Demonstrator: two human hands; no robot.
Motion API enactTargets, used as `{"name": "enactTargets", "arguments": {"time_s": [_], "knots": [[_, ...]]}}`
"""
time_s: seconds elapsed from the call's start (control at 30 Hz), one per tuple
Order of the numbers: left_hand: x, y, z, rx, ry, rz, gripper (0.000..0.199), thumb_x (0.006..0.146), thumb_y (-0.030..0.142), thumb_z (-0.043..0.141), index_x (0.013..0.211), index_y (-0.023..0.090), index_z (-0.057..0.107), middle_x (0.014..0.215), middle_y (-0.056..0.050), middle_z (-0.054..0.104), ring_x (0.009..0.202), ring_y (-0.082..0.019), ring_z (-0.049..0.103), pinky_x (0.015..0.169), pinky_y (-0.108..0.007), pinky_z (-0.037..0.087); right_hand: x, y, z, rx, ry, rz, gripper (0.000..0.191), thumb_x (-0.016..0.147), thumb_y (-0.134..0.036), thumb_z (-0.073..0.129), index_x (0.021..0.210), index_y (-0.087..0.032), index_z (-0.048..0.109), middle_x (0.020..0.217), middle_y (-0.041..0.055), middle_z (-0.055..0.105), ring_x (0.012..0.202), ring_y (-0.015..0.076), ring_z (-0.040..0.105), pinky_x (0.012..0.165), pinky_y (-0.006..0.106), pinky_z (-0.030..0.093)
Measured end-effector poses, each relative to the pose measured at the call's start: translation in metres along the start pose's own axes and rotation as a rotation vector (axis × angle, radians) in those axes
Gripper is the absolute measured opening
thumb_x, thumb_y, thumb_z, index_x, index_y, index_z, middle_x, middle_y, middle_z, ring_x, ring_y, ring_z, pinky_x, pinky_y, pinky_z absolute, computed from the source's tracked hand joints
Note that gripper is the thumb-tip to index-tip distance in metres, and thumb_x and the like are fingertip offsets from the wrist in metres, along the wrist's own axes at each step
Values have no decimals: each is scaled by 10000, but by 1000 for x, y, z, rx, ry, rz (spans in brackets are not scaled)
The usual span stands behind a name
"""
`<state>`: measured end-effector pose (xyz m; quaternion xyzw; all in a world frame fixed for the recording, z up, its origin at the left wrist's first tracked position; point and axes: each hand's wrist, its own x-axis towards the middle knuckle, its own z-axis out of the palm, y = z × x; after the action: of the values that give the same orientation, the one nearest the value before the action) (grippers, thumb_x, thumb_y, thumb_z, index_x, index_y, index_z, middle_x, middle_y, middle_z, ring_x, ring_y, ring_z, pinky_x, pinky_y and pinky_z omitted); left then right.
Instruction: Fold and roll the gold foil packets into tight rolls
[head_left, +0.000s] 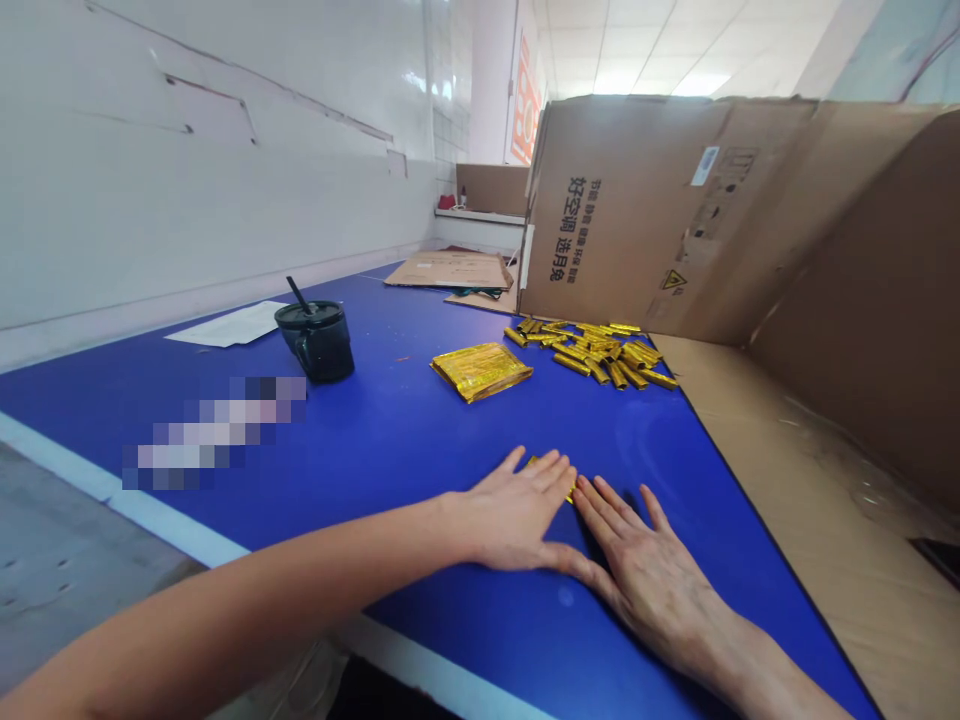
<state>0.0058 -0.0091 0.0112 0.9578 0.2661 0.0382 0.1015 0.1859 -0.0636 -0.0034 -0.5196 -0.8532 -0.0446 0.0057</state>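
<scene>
Flat on the blue table [375,440], my left hand [521,510] lies with its fingers spread over a small gold piece [571,494], most of which is hidden beneath it. My right hand [645,565] rests just to the right, fingers stretched out, its fingertips close to the gold piece's edge. The left thumb reaches across to the right hand. Beyond the hands lies a stack of flat gold foil sheets [481,371]. A loose pile of short gold rolls [596,350] is at the back right, near the table's edge.
A dark lidded mug [319,340] with a straw stands at the left, beside a white paper [229,325]. Behind are flat cardboard pieces [450,269]. A large open cardboard box [637,210] borders the right side. A blurred-out patch covers something at the left.
</scene>
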Motion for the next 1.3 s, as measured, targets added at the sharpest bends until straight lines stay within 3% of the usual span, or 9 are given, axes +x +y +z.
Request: {"name": "enactTargets", "arguments": {"time_s": [0.13,0.43,0.53,0.7,0.87,0.97,1.13,1.3], "knots": [[5,11,12,-34,-4,39,913,717,701,195,1330,39,49,1380,-185,82,1274,-245,15,1009,-447,66,-1,2,0,6,11,2,604,811,-487,340,1298,-133,294,1328,111,302,1223,276,247,952,583,195],[-15,-30,5,30,-37,-47,867,716,707,167,1333,102,98,1384,-153,103,1273,-251,61,988,-502,54,-1,2,-7,3,-34,25,626,814,-555,258,1284,-145,321,1321,102,308,1207,272,285,949,594,181],[-20,-22,6,67,0,-67,889,701,722,165,1325,88,151,1371,-163,158,1267,-269,96,983,-511,56,1,8,-7,2,-48,40,623,814,-560,249,1285,-159,318,1321,88,314,1212,268,276,950,597,172],[-28,12,15,186,100,-95,961,666,749,173,1277,15,279,1318,-218,262,1241,-304,181,990,-498,8,3,14,-3,3,-18,87,624,813,-561,249,1281,-155,329,1337,89,288,1231,265,230,954,591,164],[-26,37,17,262,79,-73,966,659,741,253,1239,-27,344,1269,-243,333,1209,-346,236,992,-495,13,2,-5,-2,129,-23,-156,718,791,-550,346,1342,-139,136,1376,100,189,1255,231,164,997,523,139],[-24,38,15,270,83,-56,958,660,741,251,1225,-22,373,1252,-243,360,1193,-350,268,992,-497,13,1,-10,-1,173,-37,-189,739,794,-526,370,1346,-121,93,1373,114,197,1253,217,173,1014,478,140],[-27,32,14,303,123,-48,935,661,745,224,1195,5,428,1213,-221,427,1171,-333,314,993,-492,-6,-2,3,3,109,-13,-64,616,823,-485,336,1331,-168,191,1357,112,245,1236,242,217,986,511,190],[-30,29,18,307,171,-42,914,680,737,175,1199,28,426,1223,-203,426,1182,-309,303,990,-488,-31,-4,9,5,14,-28,46,638,805,-537,309,1313,-154,256,1340,119,278,1221,260,252,963,535,220]]}}
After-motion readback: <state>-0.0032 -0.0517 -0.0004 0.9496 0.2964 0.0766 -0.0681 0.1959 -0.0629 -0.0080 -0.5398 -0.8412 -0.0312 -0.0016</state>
